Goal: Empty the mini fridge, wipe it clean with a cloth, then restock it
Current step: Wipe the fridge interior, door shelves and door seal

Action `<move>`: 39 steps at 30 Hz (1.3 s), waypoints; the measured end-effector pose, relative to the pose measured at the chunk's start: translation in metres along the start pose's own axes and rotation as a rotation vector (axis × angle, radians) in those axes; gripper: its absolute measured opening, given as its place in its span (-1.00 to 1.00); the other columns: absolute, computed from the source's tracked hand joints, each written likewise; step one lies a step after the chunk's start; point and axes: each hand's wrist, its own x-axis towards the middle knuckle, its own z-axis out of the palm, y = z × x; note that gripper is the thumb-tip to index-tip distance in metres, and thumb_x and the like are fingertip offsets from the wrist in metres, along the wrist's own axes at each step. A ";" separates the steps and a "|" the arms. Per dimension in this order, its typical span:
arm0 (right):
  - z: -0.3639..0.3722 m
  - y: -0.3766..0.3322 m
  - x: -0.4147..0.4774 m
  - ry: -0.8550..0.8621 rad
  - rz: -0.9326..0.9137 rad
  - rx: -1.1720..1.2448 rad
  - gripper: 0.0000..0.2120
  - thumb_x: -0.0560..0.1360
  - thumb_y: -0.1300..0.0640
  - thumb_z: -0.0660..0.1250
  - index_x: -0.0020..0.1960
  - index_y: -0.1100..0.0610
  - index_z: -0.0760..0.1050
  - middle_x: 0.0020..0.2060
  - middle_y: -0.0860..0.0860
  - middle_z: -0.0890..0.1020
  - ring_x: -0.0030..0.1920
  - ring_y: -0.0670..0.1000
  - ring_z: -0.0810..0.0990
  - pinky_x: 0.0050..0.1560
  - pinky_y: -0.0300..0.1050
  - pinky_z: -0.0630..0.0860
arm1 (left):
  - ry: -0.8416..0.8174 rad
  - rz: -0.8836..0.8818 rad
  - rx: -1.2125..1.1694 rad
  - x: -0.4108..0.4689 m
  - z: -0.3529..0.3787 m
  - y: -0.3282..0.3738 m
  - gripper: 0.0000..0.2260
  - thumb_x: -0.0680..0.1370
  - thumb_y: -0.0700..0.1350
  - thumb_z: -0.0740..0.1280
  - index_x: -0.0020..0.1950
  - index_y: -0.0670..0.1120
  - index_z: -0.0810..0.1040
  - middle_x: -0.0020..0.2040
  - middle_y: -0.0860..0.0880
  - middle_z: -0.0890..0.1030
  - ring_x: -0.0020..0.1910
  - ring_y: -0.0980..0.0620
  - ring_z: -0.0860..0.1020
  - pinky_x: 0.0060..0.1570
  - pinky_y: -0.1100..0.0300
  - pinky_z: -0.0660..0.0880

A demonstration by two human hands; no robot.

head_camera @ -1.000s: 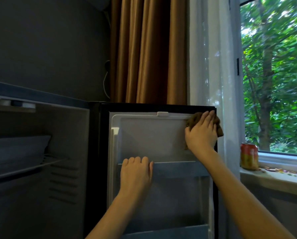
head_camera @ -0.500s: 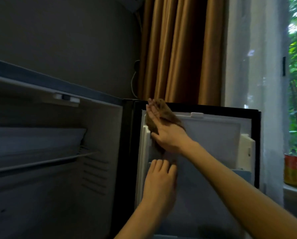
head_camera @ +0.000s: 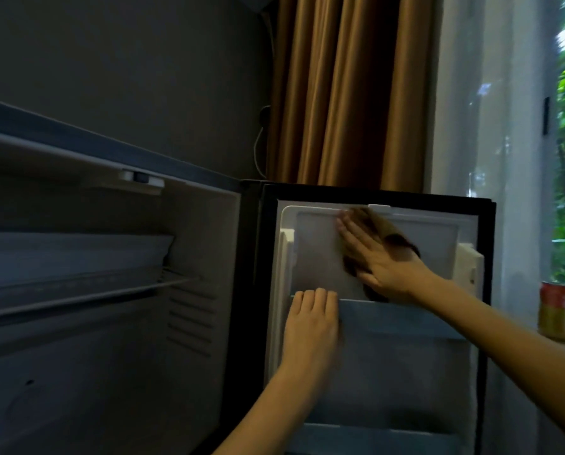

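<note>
The mini fridge stands open, its dark inside [head_camera: 110, 290] on the left and its door [head_camera: 432, 231] swung out to the right. My right hand [head_camera: 376, 257] lies flat with straight fingers on the upper white panel of the door's inner side and presses a brown cloth [head_camera: 396, 239] against it. The cloth shows above and below the palm. My left hand [head_camera: 312, 316] grips the top edge of the door's bluish shelf rail [head_camera: 406, 316], fingers curled over it. No items show inside the fridge.
A wire shelf [head_camera: 77, 290] crosses the fridge's inside. An orange and yellow can [head_camera: 558, 311] stands on the window sill at the right. Brown curtains [head_camera: 340, 93] and a sheer white curtain [head_camera: 491, 126] hang behind the door.
My right hand swept the cloth from the door panel's upper right corner to its upper left, then back toward the middle. My left hand kept its hold on the shelf rail.
</note>
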 end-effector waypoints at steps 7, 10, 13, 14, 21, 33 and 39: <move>-0.044 -0.005 0.017 0.057 0.203 0.764 -0.42 0.52 0.46 0.12 0.40 -0.04 0.35 0.27 -0.01 0.53 0.28 -0.13 0.49 0.26 -0.30 0.43 | 0.061 0.008 -0.029 -0.002 -0.004 0.000 -0.52 0.38 0.05 0.09 0.11 -0.12 0.62 -0.06 -0.02 0.60 -0.07 -0.03 0.59 0.18 0.07 0.44; -0.047 -0.011 0.019 0.353 0.288 0.762 -0.50 0.47 0.47 0.23 0.30 0.06 0.41 0.12 0.04 0.52 0.11 -0.04 0.57 0.12 -0.19 0.56 | 0.086 0.008 -0.031 -0.005 -0.005 0.001 -0.53 0.39 0.06 0.10 0.12 -0.15 0.59 -0.08 -0.05 0.57 -0.08 -0.07 0.55 0.16 0.06 0.31; -0.044 -0.026 0.033 0.690 0.254 0.478 -0.71 0.41 0.38 0.32 0.11 0.20 0.43 0.08 0.13 0.45 0.00 -0.03 0.51 -0.09 -0.24 0.55 | 0.087 0.013 -0.017 -0.005 -0.006 0.001 -0.54 0.38 0.08 0.10 0.11 -0.13 0.56 -0.09 -0.04 0.55 -0.09 -0.06 0.53 0.15 0.05 0.37; -0.044 -0.031 0.042 0.741 0.228 0.369 -0.77 0.41 0.33 0.31 0.06 0.23 0.45 0.08 0.16 0.45 0.00 -0.04 0.47 -0.13 -0.32 0.50 | 0.078 0.010 -0.012 -0.005 -0.008 0.001 -0.54 0.38 0.09 0.09 0.10 -0.13 0.56 -0.09 -0.04 0.55 -0.09 -0.06 0.53 0.13 0.05 0.43; -0.016 -0.064 0.108 0.614 0.040 0.267 -0.76 0.47 0.25 0.38 0.13 0.24 0.54 0.19 0.18 0.49 0.21 0.12 0.49 0.13 -0.03 0.56 | 0.029 -0.008 0.020 -0.007 -0.014 -0.004 -0.55 0.37 0.14 0.10 0.00 -0.10 0.59 -0.13 -0.03 0.56 -0.10 -0.04 0.55 0.05 0.08 0.57; -0.004 -0.003 0.019 0.370 -0.299 -0.156 -0.64 0.43 0.32 0.29 0.21 0.20 0.58 0.24 0.20 0.57 0.22 0.21 0.57 0.07 0.13 0.58 | 0.043 -0.005 0.001 -0.003 -0.016 -0.001 -0.58 0.20 0.14 0.50 -0.08 -0.05 0.56 -0.19 -0.02 0.54 -0.18 -0.03 0.55 -0.04 0.09 0.57; 0.012 -0.044 0.051 0.396 -0.199 0.060 -0.63 0.50 0.24 0.13 0.22 0.23 0.56 0.33 0.20 0.49 0.37 0.14 0.39 0.26 0.10 0.41 | 0.074 -0.025 0.002 -0.007 -0.015 -0.001 -0.62 0.33 0.13 0.16 -0.03 -0.07 0.55 -0.16 -0.03 0.51 -0.14 -0.05 0.52 0.06 0.07 0.44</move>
